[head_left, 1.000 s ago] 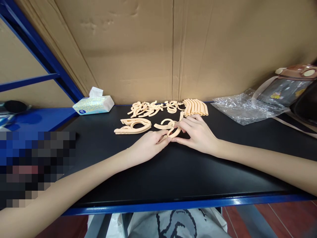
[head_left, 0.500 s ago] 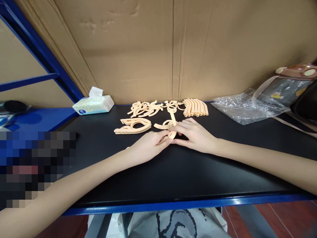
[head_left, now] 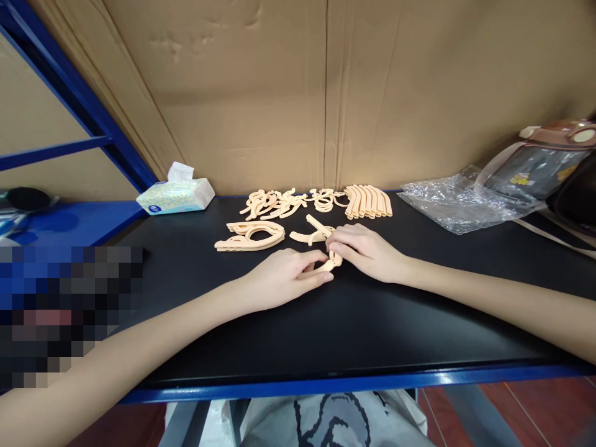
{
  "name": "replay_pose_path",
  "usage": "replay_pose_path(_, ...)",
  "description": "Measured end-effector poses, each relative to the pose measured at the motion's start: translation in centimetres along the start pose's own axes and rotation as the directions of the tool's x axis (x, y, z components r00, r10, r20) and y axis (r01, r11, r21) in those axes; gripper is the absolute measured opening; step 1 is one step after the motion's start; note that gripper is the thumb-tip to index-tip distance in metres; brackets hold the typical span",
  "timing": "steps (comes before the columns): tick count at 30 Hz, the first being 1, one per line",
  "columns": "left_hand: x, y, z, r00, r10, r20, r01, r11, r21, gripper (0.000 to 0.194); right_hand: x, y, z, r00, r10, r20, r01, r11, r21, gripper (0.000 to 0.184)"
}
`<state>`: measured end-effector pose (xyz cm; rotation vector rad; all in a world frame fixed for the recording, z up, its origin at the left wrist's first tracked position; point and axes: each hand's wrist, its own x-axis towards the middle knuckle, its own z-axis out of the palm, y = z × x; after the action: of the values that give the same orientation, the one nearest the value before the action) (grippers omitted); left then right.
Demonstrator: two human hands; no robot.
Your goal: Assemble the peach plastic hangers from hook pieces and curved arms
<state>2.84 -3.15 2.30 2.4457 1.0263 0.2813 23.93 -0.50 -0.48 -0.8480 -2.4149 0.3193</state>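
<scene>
Both hands meet over the middle of the black table on a cream plastic folding hanger (head_left: 336,257). My left hand (head_left: 291,273) pinches its near end between thumb and fingers. My right hand (head_left: 365,251) is closed around the other side, its fingers covering much of the joint. One straight arm of the hanger slants up and left beyond the right fingers. Behind it lies a curved cream piece (head_left: 302,238); whether the two touch I cannot tell. Left of the hands rests a small stack of folded hangers (head_left: 249,247).
Along the back lie loose curved hanger parts (head_left: 274,206), a cluster of looped hook parts (head_left: 322,200) and a neat row of hanger arms (head_left: 369,203). A tissue box (head_left: 177,197) stands back left. Clear plastic wrap (head_left: 459,198) and a bottle (head_left: 526,171) are at right.
The hanger's upright arm has swung down to the left. My right hand has shifted its grip along the joint, and my left fingers have opened slightly around the near end.
</scene>
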Motion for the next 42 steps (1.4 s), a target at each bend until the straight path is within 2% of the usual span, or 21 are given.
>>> replay_pose_path(4,0.0,-0.2,0.0,1.000,0.020,0.019,-0.021,0.998,0.065,0.026,0.3,0.7,0.1,0.984,0.180,-0.020,-0.175,0.975,0.135,0.028)
replay_pose_path(7,0.0,-0.2,0.0,0.999,0.007,0.033,-0.009,0.998,0.060,0.027,0.3,1.3,0.2,0.974,0.223,-0.039,-0.214,0.963,0.163,0.015)
replay_pose_path(9,-0.1,-0.2,0.0,1.000,-0.005,0.031,0.003,0.998,0.055,0.029,0.2,1.5,0.3,0.976,0.207,-0.064,-0.197,0.971,0.138,0.014)
replay_pose_path(16,0.0,-0.3,0.2,1.000,0.014,0.001,-0.014,0.997,0.081,0.029,-0.1,1.5,0.5,0.989,0.092,-0.114,-0.093,0.996,-0.008,0.031)
replay_pose_path(21,-0.1,-0.6,0.6,0.998,0.041,-0.049,-0.029,0.977,0.213,0.027,-0.1,1.3,0.5,0.993,0.056,-0.101,-0.069,0.990,-0.124,0.030)
replay_pose_path(24,0.0,-1.0,0.8,0.987,0.134,-0.084,-0.094,0.927,0.363,0.027,-0.1,1.1,0.5,0.993,0.061,-0.097,-0.076,0.985,-0.157,0.023)
replay_pose_path(29,0.2,-1.4,1.0,0.945,0.316,-0.084,-0.209,0.783,0.586,0.029,-0.1,0.8,0.5,0.993,0.072,-0.097,-0.088,0.981,-0.174,0.019)
replay_pose_path(38,0.3,-1.3,0.9,0.937,0.343,-0.063,-0.238,0.762,0.603,0.026,-0.2,0.6,0.6,0.991,0.100,-0.093,-0.118,0.968,-0.221,0.016)
replay_pose_path(42,0.4,-1.4,0.9,0.923,0.367,-0.117,-0.246,0.795,0.555,0.022,-0.2,0.6,0.6,0.990,0.116,-0.084,-0.133,0.965,-0.228,0.018)
